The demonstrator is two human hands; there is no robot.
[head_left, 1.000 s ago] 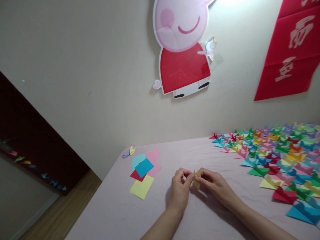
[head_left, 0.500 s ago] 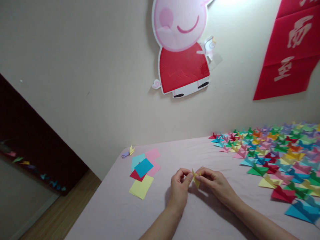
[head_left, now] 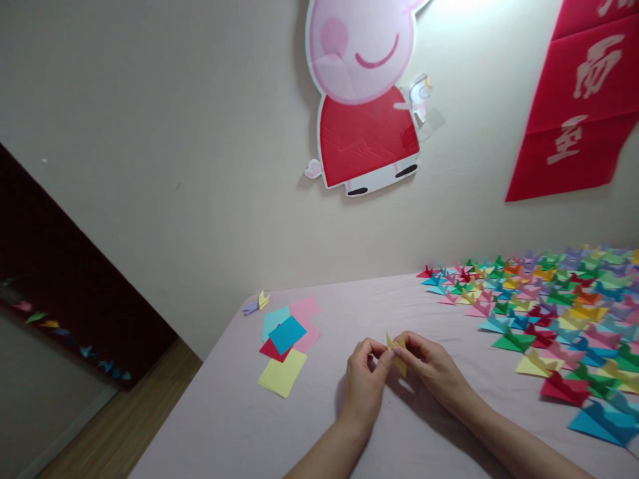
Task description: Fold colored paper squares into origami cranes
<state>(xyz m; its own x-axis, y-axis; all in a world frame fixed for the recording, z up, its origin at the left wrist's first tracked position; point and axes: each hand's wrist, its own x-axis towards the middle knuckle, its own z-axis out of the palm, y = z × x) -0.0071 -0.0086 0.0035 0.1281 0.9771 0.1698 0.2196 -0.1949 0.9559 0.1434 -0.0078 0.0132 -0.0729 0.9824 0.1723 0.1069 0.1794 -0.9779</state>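
Observation:
A small folded yellow paper piece [head_left: 398, 354] is pinched between both my hands just above the pink-covered table [head_left: 239, 426]. My left hand [head_left: 366, 382] grips its left side with thumb and fingers closed. My right hand [head_left: 433, 370] pinches its right side from the other way. To the left lies a loose stack of square paper sheets [head_left: 287, 344] in yellow, red, blue and pink. Two tiny folded pieces [head_left: 258, 303], yellow and purple, sit beyond the stack near the table's far left corner.
Several rows of folded paper cranes [head_left: 554, 319] in many colours cover the right side of the table. The wall behind carries a pink cartoon pig cutout [head_left: 364, 93] and a red banner [head_left: 579, 100]. The table's left edge drops to a wooden floor [head_left: 120, 426].
Both hands have shifted slightly right with the yellow piece and adjusted their pinch on it. Nothing else on the table has moved.

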